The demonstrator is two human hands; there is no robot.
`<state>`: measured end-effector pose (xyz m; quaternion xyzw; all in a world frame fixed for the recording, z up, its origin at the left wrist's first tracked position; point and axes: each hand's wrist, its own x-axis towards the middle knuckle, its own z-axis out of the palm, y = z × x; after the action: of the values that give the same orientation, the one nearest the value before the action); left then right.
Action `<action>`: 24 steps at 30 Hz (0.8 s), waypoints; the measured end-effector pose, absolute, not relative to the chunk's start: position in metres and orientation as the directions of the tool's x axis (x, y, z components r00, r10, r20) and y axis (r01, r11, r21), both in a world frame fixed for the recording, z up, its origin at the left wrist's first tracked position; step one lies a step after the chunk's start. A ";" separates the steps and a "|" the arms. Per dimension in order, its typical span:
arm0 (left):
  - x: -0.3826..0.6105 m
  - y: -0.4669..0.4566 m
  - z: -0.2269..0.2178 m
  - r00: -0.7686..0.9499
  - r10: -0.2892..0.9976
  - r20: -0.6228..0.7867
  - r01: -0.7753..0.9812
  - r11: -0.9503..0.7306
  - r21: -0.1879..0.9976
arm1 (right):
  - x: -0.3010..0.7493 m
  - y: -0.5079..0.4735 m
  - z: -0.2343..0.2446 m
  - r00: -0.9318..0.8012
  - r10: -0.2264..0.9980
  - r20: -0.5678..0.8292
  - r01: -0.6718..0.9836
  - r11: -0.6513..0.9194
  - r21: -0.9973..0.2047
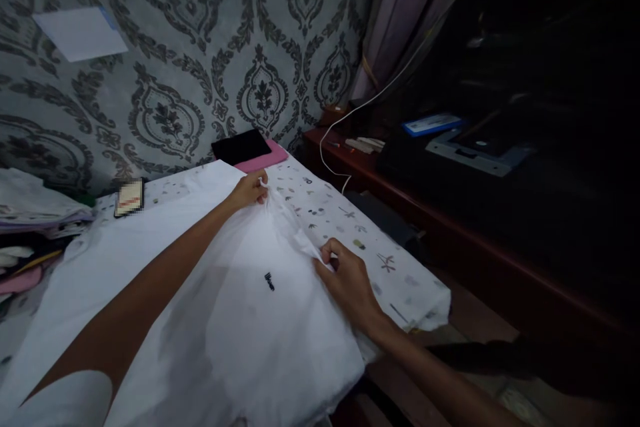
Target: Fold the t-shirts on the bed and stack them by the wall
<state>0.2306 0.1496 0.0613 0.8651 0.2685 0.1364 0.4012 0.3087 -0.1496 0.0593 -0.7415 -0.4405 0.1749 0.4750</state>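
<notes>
Left hand (249, 191) pinching the far edge of white garment (235, 320), fingers clenched on the fabric; right hand (350, 280) gripping the same edge nearer, cloth bunched between the two; garment spread below both hands on patterned sheet (350, 220); black tablet (241, 145) just beyond left fingertips.

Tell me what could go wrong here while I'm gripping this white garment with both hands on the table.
1. The left hand and right hand pinch the white garment along one edge. Its near part drapes over the edge of the printed cover, so it may slide off.
2. The small dark flat item lies beside the fabric, so a tug could sweep it along.
3. The white cable dangles by that cover and might snag.
</notes>
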 end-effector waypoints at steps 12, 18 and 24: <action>0.203 0.107 0.030 0.866 0.420 0.271 0.197 -0.785 0.587 | 0.344 -0.165 0.049 0.491 0.850 0.192 0.765 -0.316 -0.561; 0.138 0.135 0.044 0.706 0.664 0.247 0.533 -0.728 0.432 | 0.345 -0.085 0.069 0.269 0.885 0.380 0.760 0.047 -0.648; 0.111 0.238 0.077 0.352 0.919 0.180 0.847 -0.394 0.355 | 0.329 0.088 0.078 0.401 0.910 0.103 0.511 -0.129 -0.850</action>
<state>0.1114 0.2378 0.0768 0.8161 0.5410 0.1768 0.1006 0.3290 0.0881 0.0780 -0.7152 -0.4968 0.2298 0.4346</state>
